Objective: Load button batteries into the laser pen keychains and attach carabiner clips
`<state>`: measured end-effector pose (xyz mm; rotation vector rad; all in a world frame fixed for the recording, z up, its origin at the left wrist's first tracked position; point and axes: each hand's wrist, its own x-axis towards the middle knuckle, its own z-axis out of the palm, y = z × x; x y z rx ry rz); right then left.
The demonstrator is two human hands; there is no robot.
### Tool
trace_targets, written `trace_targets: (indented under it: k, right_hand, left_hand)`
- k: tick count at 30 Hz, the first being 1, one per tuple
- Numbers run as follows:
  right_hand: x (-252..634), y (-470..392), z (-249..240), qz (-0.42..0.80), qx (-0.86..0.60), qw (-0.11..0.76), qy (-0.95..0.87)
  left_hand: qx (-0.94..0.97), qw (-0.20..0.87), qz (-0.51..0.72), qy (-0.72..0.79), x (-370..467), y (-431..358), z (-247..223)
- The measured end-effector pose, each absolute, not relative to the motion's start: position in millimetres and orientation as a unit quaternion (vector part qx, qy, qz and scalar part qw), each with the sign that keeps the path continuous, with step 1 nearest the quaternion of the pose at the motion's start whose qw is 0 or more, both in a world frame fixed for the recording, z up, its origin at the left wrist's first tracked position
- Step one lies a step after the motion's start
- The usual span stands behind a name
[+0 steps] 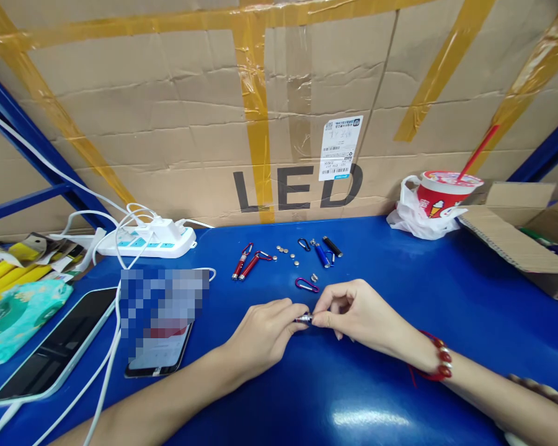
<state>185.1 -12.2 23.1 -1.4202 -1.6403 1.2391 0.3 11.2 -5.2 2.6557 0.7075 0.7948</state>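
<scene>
Forearms (167,399) are stretching nearest me; left hand (265,328) and right hand (353,310) are pinching a small tube (303,318) before the purple clip (307,286), seemingly working its end, next needing steady alignment.

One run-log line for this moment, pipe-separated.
left hand: holds small silvery piece | right hand: pinches its end | beyond, on blue table: purple carabiner, red tubes, small metal discs

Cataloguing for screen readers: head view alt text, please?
A person's left hand and right hand grip a small silvery cylinder over a blue table. Beyond lie red tubes, small discs and a purple carabiner; phones and a white power strip sit at left.
</scene>
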Motion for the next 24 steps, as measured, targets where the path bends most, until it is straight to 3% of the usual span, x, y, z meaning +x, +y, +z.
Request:
trace_targets:
  k: [5, 14, 20, 24]
  right_hand:
    - [187.6, -11.0, 21.5, 0.607, -0.475, 0.300, -0.562]
    - [192.2, -6.2, 22.2, 0.581, -0.468, 0.293, -0.598]
    - [192.4, -6.0, 21.9, 0.443, -0.495, 0.309, -0.681]
    - [193.6, -9.7, 19.2, 0.260, -0.472, 0.356, -0.763]
  left_hand:
    - [0.919, 0.114, 0.280, 0.253, 1.8, 10.7, -5.3]
    - [0.909, 0.153, 0.281, 0.269, 1.7, 9.2, -4.1]
    - [0.910, 0.150, 0.267, 0.281, 1.0, 9.0, -3.5]
    - [0.896, 0.198, 0.265, 0.297, 0.9, 8.6, -4.0]
